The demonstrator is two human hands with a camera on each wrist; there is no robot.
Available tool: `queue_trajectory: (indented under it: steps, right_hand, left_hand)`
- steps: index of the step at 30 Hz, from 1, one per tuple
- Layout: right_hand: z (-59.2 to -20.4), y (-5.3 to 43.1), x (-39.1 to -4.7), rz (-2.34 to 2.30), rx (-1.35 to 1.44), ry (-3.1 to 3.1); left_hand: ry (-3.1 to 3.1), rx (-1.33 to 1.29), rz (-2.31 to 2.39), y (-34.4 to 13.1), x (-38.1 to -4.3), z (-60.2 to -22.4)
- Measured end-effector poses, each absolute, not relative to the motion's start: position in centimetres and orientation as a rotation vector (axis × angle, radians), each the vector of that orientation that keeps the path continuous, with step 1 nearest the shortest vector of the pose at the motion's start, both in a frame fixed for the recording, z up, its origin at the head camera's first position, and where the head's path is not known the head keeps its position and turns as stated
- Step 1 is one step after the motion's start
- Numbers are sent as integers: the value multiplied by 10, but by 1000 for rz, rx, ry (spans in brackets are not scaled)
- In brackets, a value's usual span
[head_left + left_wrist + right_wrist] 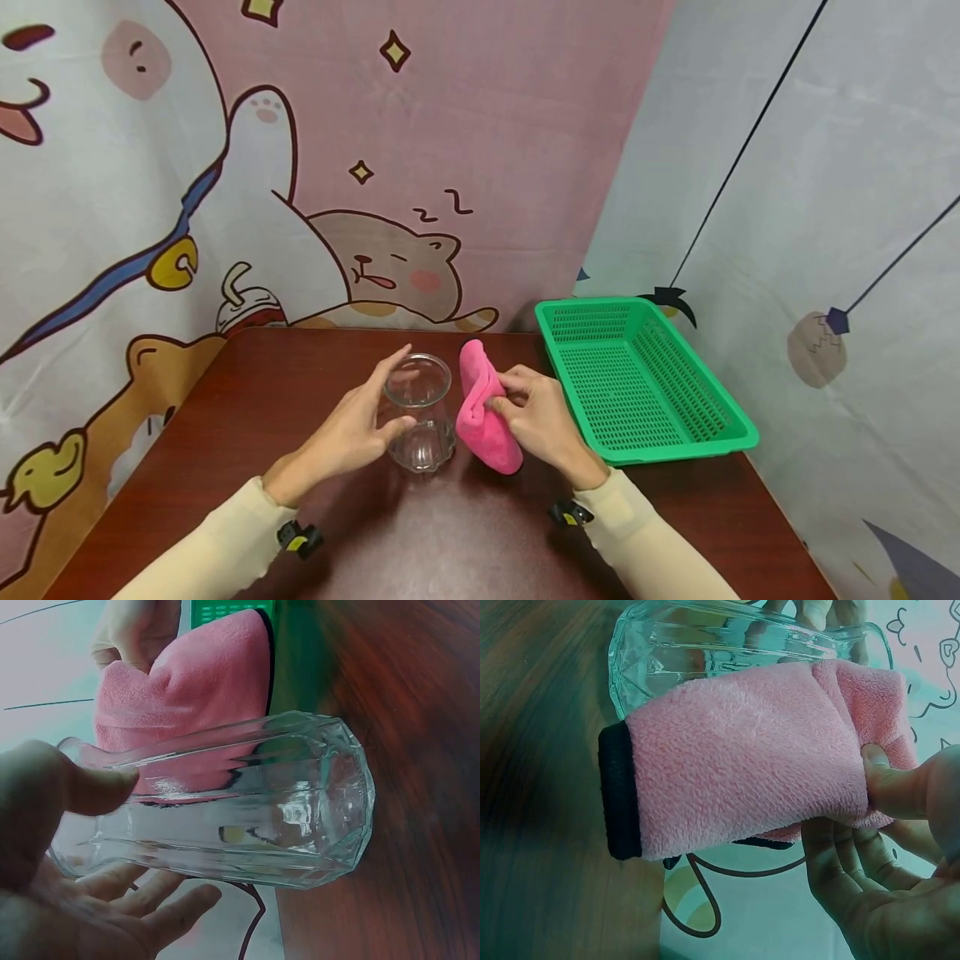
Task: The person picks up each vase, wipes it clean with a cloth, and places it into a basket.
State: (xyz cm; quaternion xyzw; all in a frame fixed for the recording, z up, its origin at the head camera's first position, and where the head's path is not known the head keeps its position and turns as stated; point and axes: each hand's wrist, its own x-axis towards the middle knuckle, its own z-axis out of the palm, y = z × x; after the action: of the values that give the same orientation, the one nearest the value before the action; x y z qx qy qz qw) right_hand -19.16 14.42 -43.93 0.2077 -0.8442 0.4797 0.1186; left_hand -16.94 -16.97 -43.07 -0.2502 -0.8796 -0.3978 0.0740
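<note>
I have the left hand (pixel 348 429) open, thumb and fingers spread about a clear glass jar (pixel 432 417); whether they touch it I cannot tell. The jar stands upright on the dark red-brown worktop (pixel 285 383). My right hand (pixel 543 417) pinches a folded pink cloth (pixel 487 437) with dark edging, held just beside the jar, to its right. A green basket (pixel 660 456) sits farther right.

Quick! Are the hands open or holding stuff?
Left hand: open around the jar; touching or not, I can't tell.
Right hand: closed, holding the cloth.
</note>
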Motion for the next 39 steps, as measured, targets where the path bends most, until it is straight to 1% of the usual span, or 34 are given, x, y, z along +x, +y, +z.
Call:
queue_trajectory:
  steps: [10,27,39]
  right_hand:
    - [-441,142,-191,1410,626,-2481]
    - [-440,132,-194,1349,799,-2475]
    - [-444,120,-197,1413,852,-2438]
  left_hand:
    - [-2560,-575,-1110,-157,-167,-434]
    - [-2582,-649,-1154,-163,-168,-432]
    - [-2589,-676,-1187,-164,-171,-433]
